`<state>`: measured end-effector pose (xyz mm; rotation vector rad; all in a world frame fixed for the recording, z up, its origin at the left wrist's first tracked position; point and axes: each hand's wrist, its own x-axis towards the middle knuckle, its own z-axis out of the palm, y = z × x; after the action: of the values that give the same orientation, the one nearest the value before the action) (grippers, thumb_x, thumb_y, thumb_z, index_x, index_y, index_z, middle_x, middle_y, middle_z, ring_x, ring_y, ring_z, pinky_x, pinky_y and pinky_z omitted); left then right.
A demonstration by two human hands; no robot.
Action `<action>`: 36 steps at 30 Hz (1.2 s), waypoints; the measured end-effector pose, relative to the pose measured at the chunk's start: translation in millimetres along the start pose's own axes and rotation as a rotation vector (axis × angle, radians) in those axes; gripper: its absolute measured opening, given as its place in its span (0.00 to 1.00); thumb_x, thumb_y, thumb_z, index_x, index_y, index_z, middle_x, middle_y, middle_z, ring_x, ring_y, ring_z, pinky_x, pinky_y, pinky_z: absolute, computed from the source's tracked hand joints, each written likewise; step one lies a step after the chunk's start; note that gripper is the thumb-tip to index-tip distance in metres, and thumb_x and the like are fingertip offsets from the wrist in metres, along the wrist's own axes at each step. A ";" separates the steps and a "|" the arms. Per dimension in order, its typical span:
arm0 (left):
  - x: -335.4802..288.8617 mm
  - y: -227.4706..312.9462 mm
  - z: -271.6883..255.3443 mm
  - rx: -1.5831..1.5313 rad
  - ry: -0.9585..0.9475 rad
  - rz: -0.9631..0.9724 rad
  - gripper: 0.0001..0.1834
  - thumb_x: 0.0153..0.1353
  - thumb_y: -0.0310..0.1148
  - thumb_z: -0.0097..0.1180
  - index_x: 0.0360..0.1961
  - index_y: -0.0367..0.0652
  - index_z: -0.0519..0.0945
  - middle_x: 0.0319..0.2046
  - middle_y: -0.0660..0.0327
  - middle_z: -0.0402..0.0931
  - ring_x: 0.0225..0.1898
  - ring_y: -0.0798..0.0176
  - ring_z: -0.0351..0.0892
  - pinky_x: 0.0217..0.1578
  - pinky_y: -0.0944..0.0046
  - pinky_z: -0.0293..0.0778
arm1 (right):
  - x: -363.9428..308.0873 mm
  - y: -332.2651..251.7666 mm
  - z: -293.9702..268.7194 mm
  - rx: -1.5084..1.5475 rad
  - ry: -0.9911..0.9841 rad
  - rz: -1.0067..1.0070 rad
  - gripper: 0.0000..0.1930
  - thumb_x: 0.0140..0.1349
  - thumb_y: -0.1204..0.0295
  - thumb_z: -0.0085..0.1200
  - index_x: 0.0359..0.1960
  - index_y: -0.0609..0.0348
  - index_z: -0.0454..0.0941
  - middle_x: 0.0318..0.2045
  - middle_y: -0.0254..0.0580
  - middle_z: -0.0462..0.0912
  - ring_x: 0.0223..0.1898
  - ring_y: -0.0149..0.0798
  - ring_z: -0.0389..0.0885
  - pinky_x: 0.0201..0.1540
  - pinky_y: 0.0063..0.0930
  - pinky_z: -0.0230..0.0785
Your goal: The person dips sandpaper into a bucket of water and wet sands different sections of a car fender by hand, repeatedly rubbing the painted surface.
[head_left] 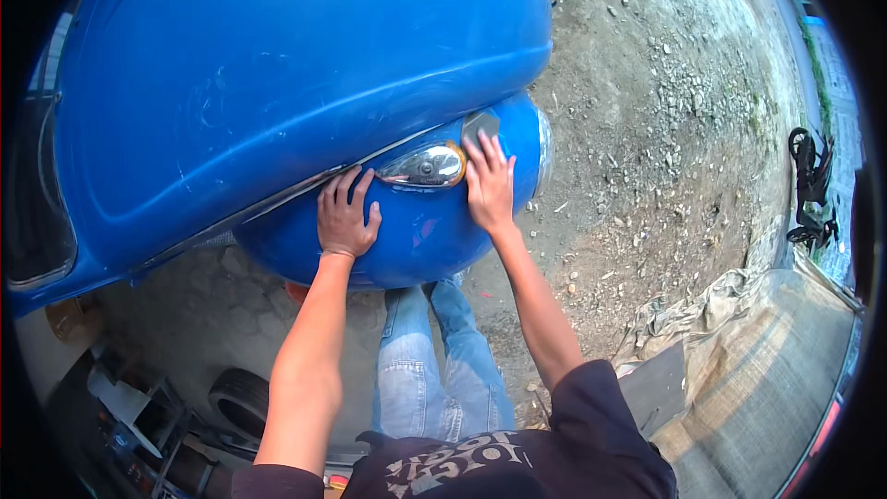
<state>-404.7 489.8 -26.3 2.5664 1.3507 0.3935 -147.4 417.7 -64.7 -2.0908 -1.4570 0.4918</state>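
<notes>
A glossy blue car fender (pixel 407 245) bulges out in front of me, with a teardrop-shaped chrome turn signal lamp (pixel 420 167) on top. My right hand (pixel 491 187) presses its outstretched fingers on a dark grey piece, which looks like sandpaper (pixel 478 126), holding it against the fender just right of the lamp. To the lamp's left, my left hand (pixel 345 214) rests on the fender with fingers spread and nothing in it. Its fingertips reach the seam below the blue hood (pixel 305 55). Pale smears mark the paint. The underside of the grey piece is hidden.
A chrome headlight rim (pixel 544 152) edges the fender's right side. Gravelly ground (pixel 684 120) stretches to the right, with a parked motorcycle (pixel 810 185) farther off. A tyre (pixel 240 399) and a metal rack (pixel 171 430) stand lower left. A woven tarp (pixel 767 379) lies lower right.
</notes>
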 end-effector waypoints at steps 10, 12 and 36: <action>4.0 4.3 5.2 0.001 -0.027 -0.027 0.31 0.58 0.42 0.52 0.65 0.58 0.70 0.62 0.62 0.67 0.63 0.53 0.63 0.65 0.50 0.59 | 14.0 23.2 2.8 -0.140 0.018 0.096 0.23 0.75 0.60 0.39 0.71 0.36 0.64 0.74 0.39 0.57 0.75 0.51 0.52 0.73 0.67 0.35; -5.2 -3.1 0.6 0.016 -0.038 -0.047 0.31 0.57 0.43 0.52 0.65 0.59 0.70 0.62 0.63 0.67 0.63 0.53 0.64 0.64 0.50 0.60 | -28.2 2.3 7.0 -0.049 -0.025 0.031 0.24 0.75 0.61 0.39 0.71 0.36 0.63 0.74 0.39 0.57 0.75 0.51 0.51 0.72 0.69 0.37; -7.4 12.5 11.8 -0.071 0.007 -0.094 0.31 0.55 0.43 0.54 0.63 0.57 0.72 0.62 0.64 0.68 0.61 0.55 0.66 0.61 0.52 0.64 | 0.3 41.4 6.6 -0.111 0.091 0.131 0.25 0.75 0.58 0.31 0.72 0.36 0.62 0.74 0.41 0.58 0.75 0.50 0.52 0.71 0.68 0.39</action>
<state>-395.2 476.0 -34.6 2.4367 1.4264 0.4259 -120.5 408.3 -95.4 -2.2754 -1.3285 0.3673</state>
